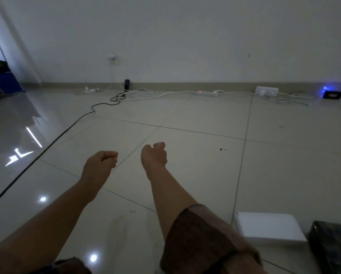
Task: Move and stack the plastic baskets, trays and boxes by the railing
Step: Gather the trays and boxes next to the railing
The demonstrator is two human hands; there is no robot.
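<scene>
Overhead, two hands, left hand [99, 162] and right hand [154, 155]; each grip curled, empty; one white box [268, 228] nearby.

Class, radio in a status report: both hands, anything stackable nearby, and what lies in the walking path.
Left hand and right hand curled, holding nothing. Flat white box on floor, lower right, untouched. Black cable trailing across tiles ahead-left.

Both arms extend forward, forearms bare, roughly parallel. Left hand [99, 162]: fingers curled into a loose fist, empty, knuckles up. Right hand [154, 155]: fingers curled, empty, thumb side up, wrist slightly bent. Hands near each other, not touching. A brown sleeve [197, 238] covers the right upper arm.
</scene>
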